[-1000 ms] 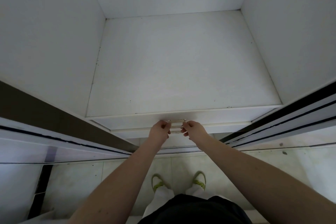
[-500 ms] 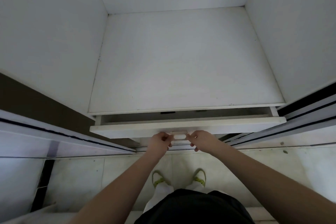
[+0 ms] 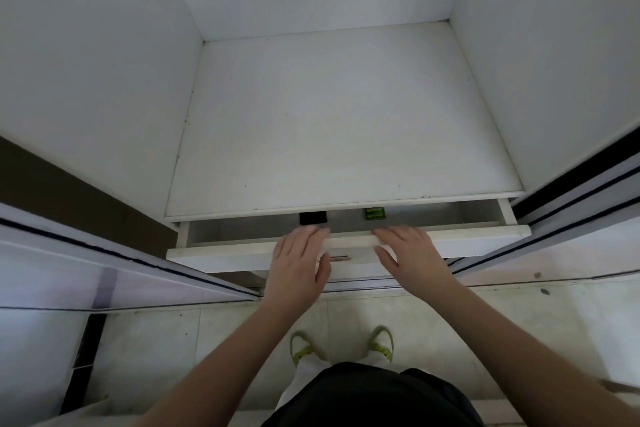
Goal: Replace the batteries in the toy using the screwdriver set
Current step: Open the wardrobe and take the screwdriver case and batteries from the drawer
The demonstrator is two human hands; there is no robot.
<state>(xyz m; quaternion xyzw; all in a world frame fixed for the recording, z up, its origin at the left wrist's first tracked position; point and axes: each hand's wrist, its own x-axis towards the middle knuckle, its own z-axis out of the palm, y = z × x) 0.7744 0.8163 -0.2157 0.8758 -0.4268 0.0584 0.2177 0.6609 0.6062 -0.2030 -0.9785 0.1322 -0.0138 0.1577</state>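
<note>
The drawer (image 3: pixel 242 255) now stands further out, exposing a black object (image 3: pixel 313 218) and a green pack (image 3: pixel 374 212). Left hand (image 3: pixel 298 267) and right hand (image 3: pixel 412 258) have released the handle (image 3: pixel 341 257); straight fingers rest on the drawer's front edge, holding nothing.

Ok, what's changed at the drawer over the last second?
The drawer has slid out toward the person, exposing a black object and a green pack inside. The left hand and right hand let go of the handle and now lie open over the front edge. The shelf above is unchanged.

black item (image 3: pixel 313 218) half under shelf (image 3: pixel 343 121) | green pack (image 3: pixel 374 213) label unreadable
</note>
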